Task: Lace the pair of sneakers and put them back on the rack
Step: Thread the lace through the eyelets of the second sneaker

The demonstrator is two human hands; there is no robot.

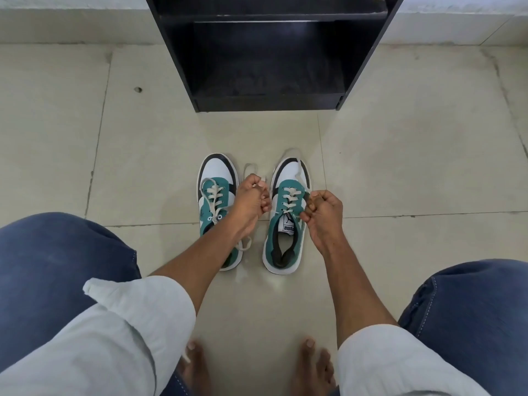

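Two teal, white and black sneakers stand side by side on the tiled floor, toes pointing away from me. The left sneaker (213, 195) has white laces through its eyelets, with loose ends trailing near its heel. The right sneaker (285, 224) is laced partway up. My left hand (251, 200) is fisted between the shoes, shut on one end of the right sneaker's lace (290, 200), which loops out beyond the toes. My right hand (323, 210) grips the other lace end at the shoe's right side. The black shoe rack (268, 52) stands just beyond the shoes.
My knees in blue jeans fill the lower left and right corners, and my bare feet (314, 367) rest on the floor below the shoes. Beige floor tiles surround the pair. A pale wall base runs behind the rack.
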